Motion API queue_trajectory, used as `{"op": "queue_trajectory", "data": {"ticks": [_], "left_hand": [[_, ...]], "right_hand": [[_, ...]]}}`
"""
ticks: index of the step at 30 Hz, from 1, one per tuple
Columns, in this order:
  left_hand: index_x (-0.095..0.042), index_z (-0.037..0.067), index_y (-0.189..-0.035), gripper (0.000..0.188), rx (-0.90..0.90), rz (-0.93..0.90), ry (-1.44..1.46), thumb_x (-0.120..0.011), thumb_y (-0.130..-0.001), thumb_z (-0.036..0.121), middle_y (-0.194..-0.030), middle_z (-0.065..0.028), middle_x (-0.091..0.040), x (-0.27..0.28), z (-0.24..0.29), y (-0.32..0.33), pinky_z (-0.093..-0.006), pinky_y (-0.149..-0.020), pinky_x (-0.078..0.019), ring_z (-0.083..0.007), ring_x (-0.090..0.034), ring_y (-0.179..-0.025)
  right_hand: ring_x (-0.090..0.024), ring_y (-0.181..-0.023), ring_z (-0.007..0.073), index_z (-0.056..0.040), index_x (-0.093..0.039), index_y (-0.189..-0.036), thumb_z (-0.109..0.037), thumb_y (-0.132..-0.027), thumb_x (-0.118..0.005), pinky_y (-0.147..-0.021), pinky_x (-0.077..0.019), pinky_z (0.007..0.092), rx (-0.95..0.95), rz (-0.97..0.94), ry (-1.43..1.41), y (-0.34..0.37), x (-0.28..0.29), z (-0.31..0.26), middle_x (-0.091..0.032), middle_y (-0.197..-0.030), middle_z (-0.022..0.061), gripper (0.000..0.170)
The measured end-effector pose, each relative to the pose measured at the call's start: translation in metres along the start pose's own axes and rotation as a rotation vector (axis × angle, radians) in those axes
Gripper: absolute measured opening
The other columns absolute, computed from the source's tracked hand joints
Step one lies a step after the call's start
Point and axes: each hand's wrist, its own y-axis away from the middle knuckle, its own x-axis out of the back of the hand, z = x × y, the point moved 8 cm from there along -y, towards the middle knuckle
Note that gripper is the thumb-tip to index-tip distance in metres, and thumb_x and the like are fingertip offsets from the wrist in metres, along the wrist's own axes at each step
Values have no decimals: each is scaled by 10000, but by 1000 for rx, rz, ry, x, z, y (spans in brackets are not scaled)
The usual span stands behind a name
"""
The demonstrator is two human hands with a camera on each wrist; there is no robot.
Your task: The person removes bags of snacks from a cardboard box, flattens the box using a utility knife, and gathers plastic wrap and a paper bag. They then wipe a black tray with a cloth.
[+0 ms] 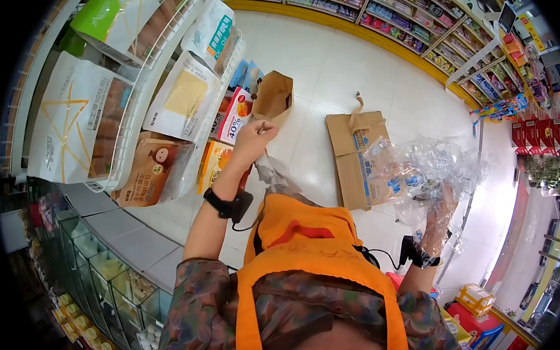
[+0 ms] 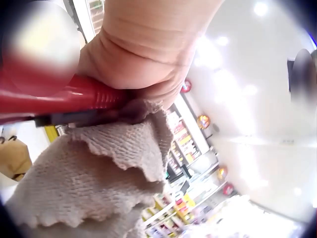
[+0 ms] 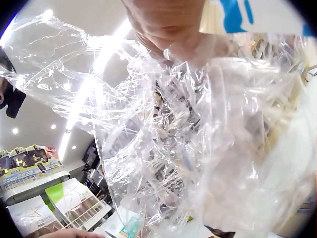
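My left hand (image 1: 256, 140) is in front of the bread shelf, its fingers curled round a red handle (image 2: 64, 96). A grey textured cloth (image 2: 94, 173) with wavy edges hangs just below that hand, and the head view also shows it beside the apron. On the other side, my right hand (image 3: 171, 25) grips a big crumpled bundle of clear plastic wrapping (image 1: 428, 167). The plastic covers most of that hand's fingers. A flattened cardboard box (image 1: 349, 162) lies beside the bundle, which overlaps its right edge in the head view.
At the left stands a white wire rack (image 1: 118, 164) with packaged bread (image 1: 74, 122). An open brown paper bag (image 1: 273, 96) is near its end. Snack shelves (image 1: 405, 16) line the far side of the tiled floor (image 1: 298, 41). Red boxes (image 1: 539, 137) are stacked at the right.
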Motion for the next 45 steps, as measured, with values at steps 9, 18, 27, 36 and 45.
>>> {"op": "queue_trajectory", "data": {"ticks": [9, 18, 27, 36, 45], "left_hand": [[-702, 94, -1014, 305, 139, -202, -834, -548, -754, 140, -1352, -220, -475, -41, -240, -247, -433, -897, -475, -364, -588, -1076], [-704, 104, -1039, 286, 299, -594, -929, -555, -799, 146, -1513, -149, -291, -84, -383, -331, -411, -854, -518, -317, -644, -1006], [-476, 15, -1312, 478, 310, -639, -1022, -495, -835, 36, -1395, -121, -463, -99, -399, -372, -401, -941, -467, -326, -546, -1166], [-624, 70, -871, 128, -104, -59, -621, -609, -769, -5, -872, -121, -619, -90, -160, -428, -420, -707, -476, -352, -612, -826], [-614, 57, -860, 151, -418, 34, -428, -588, -759, -53, -818, -95, -593, -117, 74, -414, -363, -625, -466, -287, -591, -708]], "right_hand": [[-623, -807, 179, 40, -615, -1089, -182, -847, -633, -672, -522, 306, -117, 102, 187, -59, -40, 8, -633, -968, 85, 329], [-604, -913, 160, 1, -576, -1193, -207, -934, -557, -782, -486, 268, -263, 128, 465, -128, -99, 36, -627, -1045, 42, 332], [-606, -817, 192, 5, -611, -1111, -144, -881, -593, -746, -484, 282, -414, 243, 521, -174, -72, 107, -635, -949, 51, 274], [-597, -734, 138, 26, -645, -980, -97, -847, -616, -611, -463, 249, -195, 193, 770, -213, -42, 94, -643, -916, 41, 184], [-558, -617, 160, 33, -600, -885, -93, -820, -629, -556, -463, 295, -250, 404, 174, -259, -89, 45, -598, -793, 68, 144]]}}
